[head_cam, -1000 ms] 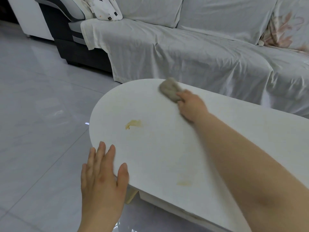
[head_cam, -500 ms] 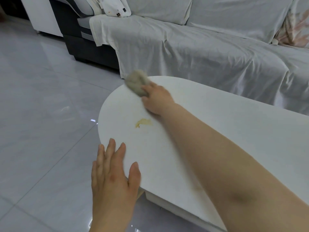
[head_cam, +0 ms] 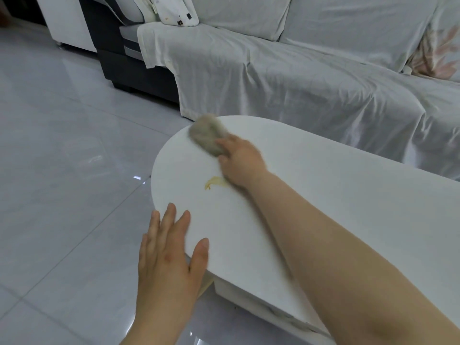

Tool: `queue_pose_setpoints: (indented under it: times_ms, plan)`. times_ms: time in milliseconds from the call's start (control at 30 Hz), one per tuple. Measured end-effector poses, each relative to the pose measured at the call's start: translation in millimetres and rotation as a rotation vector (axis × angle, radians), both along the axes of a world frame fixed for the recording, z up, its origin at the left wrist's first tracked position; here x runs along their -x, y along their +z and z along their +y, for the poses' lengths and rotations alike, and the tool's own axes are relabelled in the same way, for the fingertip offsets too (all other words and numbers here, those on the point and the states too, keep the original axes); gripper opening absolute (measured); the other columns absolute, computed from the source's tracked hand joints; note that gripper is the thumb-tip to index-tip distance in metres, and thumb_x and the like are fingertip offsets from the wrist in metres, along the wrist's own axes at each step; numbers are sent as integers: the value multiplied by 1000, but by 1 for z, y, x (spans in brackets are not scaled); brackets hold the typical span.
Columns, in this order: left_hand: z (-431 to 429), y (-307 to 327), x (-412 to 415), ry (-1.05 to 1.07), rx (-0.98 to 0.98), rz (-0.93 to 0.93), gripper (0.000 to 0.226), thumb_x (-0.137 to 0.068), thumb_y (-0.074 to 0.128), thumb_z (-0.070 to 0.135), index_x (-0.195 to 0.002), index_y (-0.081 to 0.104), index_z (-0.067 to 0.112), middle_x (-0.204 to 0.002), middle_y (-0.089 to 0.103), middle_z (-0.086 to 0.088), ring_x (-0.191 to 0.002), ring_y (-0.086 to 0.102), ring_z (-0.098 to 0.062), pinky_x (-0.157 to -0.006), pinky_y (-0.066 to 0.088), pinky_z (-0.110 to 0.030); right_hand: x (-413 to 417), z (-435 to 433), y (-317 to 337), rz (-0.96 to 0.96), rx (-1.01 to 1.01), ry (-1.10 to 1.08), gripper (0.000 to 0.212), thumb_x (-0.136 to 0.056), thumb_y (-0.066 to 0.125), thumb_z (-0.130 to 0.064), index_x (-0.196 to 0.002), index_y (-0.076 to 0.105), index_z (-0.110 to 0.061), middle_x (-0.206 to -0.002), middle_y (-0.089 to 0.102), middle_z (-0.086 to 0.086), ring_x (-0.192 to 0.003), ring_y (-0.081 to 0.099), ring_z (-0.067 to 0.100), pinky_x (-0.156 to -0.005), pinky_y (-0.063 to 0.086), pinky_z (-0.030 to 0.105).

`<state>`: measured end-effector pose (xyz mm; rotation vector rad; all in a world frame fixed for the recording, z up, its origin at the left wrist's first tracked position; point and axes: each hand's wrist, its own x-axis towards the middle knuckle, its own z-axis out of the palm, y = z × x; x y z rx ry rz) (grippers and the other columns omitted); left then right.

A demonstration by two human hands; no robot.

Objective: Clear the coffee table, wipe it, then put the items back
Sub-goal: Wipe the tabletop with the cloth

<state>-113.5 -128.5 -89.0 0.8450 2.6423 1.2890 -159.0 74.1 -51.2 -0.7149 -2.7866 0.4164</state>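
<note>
The white oval coffee table fills the right half of the view, bare of items. A yellow stain marks its top near the rounded left end. My right hand presses a wadded grey cloth onto the tabletop at the far left rim, just beyond the stain. My left hand lies flat with fingers spread on the near left edge of the table, holding nothing.
A sofa draped in a pale sheet runs along the far side of the table. A patterned cushion lies at its left end. Glossy grey floor tiles spread out to the left.
My right hand has swept the cloth leftward across the far side of the tabletop to its rounded end. My left hand has stayed on the near edge.
</note>
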Motion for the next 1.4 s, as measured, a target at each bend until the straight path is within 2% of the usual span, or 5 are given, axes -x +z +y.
queue_pose_setpoints:
  times_ms: [367, 667, 833, 1067, 1400]
  plan:
    - [-12, -3, 4, -3, 8, -85, 78, -82, 47, 44, -142, 3, 19, -155, -2, 4, -141, -3, -7, -111, -8, -24, -58, 2, 9, -67, 40, -152, 46, -93, 40, -19, -138, 36, -22, -153, 25, 7, -135, 30, 29, -112, 18, 31]
    - [-10, -2, 3, -13, -64, -119, 85, -82, 52, 40, -141, -4, 20, -155, 1, 4, -141, 2, -8, -112, -7, -27, -73, -62, 2, -25, 69, 254, 45, -91, 46, -20, -135, 42, -23, -152, 31, 4, -136, 30, 22, -115, 16, 30]
    - [-9, -5, 6, -12, -76, -123, 85, -81, 52, 41, -141, -4, 22, -155, 0, 5, -141, 3, -9, -112, -7, -27, -81, -26, 6, -15, 23, -180, 44, -92, 41, -19, -136, 40, -22, -152, 29, 5, -132, 33, 27, -110, 18, 29]
    - [-13, -2, 7, -9, -222, -234, 69, -87, 43, 43, -142, 3, 27, -152, 17, 7, -141, 14, -17, -117, 6, -35, -71, -98, -4, 47, 74, 277, 44, -88, 47, -18, -132, 47, -23, -149, 35, 5, -133, 32, 24, -109, 13, 25]
    - [-10, 0, -11, -12, -178, -59, 48, -94, 31, 22, -140, 20, 16, -153, 17, 0, -139, 15, -10, -112, 0, -25, -139, -104, -6, 81, 31, -75, 45, -88, 45, -15, -133, 45, -18, -150, 32, 10, -132, 35, 27, -113, 19, 33]
